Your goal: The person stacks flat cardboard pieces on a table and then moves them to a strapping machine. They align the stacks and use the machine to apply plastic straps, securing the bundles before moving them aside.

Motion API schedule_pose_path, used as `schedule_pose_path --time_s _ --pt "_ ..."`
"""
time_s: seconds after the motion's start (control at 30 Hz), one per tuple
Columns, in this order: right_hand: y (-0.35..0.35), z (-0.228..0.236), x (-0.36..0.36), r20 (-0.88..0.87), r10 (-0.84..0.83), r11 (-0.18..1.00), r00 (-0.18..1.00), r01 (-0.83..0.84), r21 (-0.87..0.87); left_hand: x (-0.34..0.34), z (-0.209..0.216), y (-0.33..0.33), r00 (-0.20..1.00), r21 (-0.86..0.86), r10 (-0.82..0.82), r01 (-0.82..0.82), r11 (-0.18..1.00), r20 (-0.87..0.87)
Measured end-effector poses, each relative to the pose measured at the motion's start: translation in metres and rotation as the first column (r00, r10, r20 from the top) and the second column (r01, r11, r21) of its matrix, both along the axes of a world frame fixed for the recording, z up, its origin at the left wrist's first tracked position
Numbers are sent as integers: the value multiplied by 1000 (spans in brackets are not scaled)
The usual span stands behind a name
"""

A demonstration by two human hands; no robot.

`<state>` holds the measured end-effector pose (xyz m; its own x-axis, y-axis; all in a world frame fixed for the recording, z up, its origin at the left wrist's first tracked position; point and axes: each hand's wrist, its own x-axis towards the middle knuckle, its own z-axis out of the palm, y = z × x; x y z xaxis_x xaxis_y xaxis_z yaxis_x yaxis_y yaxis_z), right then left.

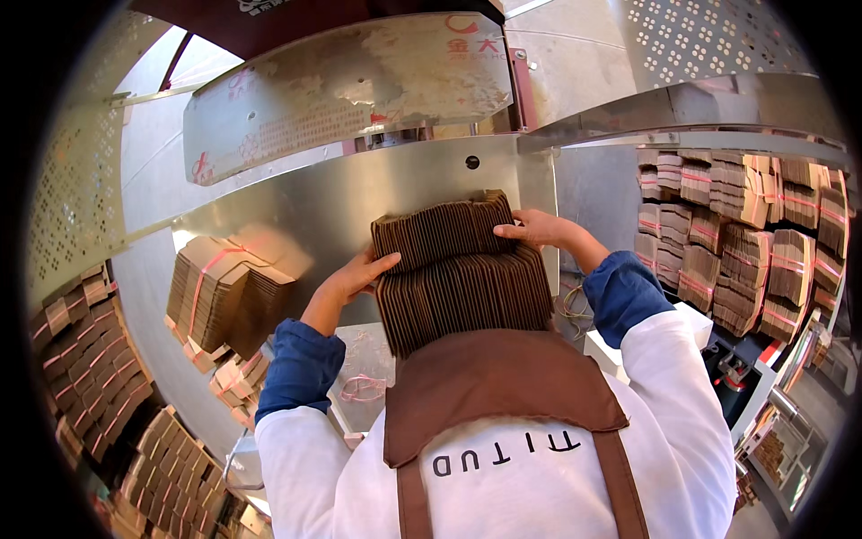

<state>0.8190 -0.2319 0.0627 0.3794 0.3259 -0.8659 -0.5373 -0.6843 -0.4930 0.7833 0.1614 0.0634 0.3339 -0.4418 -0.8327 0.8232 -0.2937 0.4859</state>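
Head view. From my remote station I find both hands on one stack of brown card pieces, set on edge and packed close. The stack lies between the two sets of fingers and runs back from them to the apron. A dip crosses it; whether this parts two rows or marks a fold, I cannot tell.

The left hand grips the stack's left end, thumb over the edge, other fingers partly hidden. The right hand grips the right end likewise, slightly farther from the body; I cannot see all its fingertips.

Beyond the fingers I note a steel plate with a round hole, then a worn panel. Left of the left fingers, and apart from them, sits a bundle with a pink tie, its right side blurred. Well right of the right fingers stand piles of tied card.

In my judgement the step in hand is holding the pieces together. I advise matched inward pressure from both hands, thumbs level, firm enough that the middle cannot splay, light enough to spare the edges.
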Motion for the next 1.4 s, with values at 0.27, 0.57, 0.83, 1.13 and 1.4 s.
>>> schedule_pose_path --time_s 0.27,0.57,0.83,1.13,1.4 --pt "10 21 2 144 -16 995 989 1 104 -8 16 -8 988 -31 88 -85 996 123" --pt "16 59 13 651 -32 959 758 -161 234 -10 31 -6 712 -2 172 -233 972 681" --pt "14 35 19 430 -180 964 885 72 254 -5 -45 3 348 265 -187 -192 945 919" --pt "19 5 19 382 -322 940 867 244 237 -22 -80 -9 632 12 218 -339 941 744" --pt "36 72 18 243 -443 888 863 384 254 -21 -42 -6 605 78 119 -289 954 787"
